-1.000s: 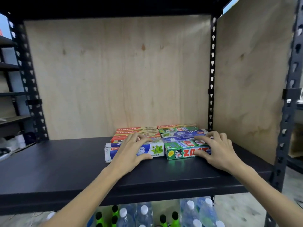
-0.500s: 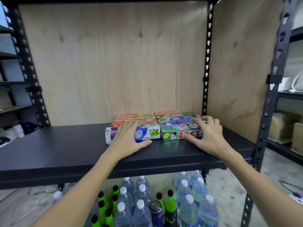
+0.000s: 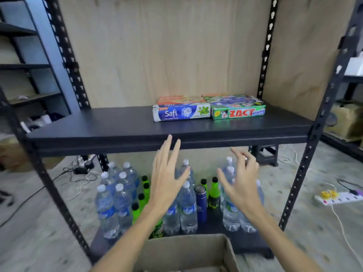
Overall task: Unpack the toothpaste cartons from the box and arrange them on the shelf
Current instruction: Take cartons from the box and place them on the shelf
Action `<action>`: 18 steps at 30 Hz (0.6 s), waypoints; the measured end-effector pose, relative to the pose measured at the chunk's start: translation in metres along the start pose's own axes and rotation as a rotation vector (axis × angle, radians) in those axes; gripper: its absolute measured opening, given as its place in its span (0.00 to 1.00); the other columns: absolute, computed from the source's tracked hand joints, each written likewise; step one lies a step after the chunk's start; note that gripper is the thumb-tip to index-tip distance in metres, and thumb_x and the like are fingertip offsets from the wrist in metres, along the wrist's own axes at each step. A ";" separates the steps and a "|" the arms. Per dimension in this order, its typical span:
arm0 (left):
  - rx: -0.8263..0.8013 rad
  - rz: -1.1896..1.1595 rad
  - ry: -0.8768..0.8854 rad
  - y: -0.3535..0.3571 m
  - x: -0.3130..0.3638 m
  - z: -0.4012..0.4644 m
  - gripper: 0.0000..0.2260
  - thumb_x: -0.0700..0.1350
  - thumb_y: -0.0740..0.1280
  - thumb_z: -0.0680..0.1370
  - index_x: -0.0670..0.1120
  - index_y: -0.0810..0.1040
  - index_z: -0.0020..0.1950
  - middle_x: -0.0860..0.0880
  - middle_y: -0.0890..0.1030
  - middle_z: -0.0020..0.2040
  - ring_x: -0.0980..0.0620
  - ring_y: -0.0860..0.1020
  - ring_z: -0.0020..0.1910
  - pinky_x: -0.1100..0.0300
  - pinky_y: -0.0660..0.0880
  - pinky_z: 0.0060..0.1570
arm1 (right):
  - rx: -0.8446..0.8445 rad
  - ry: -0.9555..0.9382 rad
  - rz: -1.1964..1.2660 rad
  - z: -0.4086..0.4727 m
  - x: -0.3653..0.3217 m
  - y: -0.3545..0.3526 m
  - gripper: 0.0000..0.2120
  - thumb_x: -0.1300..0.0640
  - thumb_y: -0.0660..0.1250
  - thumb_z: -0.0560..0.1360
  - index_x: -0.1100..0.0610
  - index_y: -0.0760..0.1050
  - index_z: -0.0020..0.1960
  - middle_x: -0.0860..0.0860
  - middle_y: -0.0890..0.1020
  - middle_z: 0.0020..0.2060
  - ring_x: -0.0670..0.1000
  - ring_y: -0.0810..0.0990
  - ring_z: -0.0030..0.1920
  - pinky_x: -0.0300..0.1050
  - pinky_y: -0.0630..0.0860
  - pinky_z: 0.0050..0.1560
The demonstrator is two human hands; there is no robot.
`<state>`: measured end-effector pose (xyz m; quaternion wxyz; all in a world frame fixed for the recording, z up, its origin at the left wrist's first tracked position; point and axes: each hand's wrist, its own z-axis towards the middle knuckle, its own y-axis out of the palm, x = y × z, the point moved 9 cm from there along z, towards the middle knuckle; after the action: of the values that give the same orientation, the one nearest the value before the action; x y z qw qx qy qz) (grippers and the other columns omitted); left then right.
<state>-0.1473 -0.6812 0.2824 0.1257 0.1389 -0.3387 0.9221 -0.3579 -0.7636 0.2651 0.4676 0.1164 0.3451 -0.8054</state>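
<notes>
Head view: I see the left hand [image 3: 167, 179] with fingers straight and slightly spread, the right hand [image 3: 240, 180] loosely curled; both hold nothing, below the shelf [image 3: 117, 124] edge. Toothpaste cartons [image 3: 209, 108] sit grouped on its right rear. Cardboard box [image 3: 188, 250] sits at bottom.

Cardboard box [image 3: 188, 252] at 6 o'clock: cut off by the bottom edge, contents not visible. Rear toothpaste cartons [image 3: 182, 99] behind the Safi carton [image 3: 181, 113] and ZACT carton [image 3: 238, 112]: print blurred, count indeterminate. Water bottles [image 3: 186, 205] on the lower shelf partly hidden behind both forearms. Right hand [image 3: 240, 179] motion-blurred.
</notes>
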 end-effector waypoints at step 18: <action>-0.679 -0.019 -0.591 0.132 -0.178 -0.326 0.25 0.46 0.75 0.74 0.49 0.73 0.70 0.49 0.77 0.65 0.46 0.75 0.65 0.49 0.71 0.65 | -0.769 0.466 -0.141 -0.320 0.123 0.173 0.31 0.48 0.71 0.77 0.59 0.66 0.75 0.56 0.73 0.67 0.59 0.71 0.64 0.54 0.69 0.64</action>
<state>-0.0804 -0.5889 -0.0947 0.0702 0.3504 -0.6420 0.6783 -0.3232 -0.6897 -0.1104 0.3309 0.0887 0.7222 -0.6009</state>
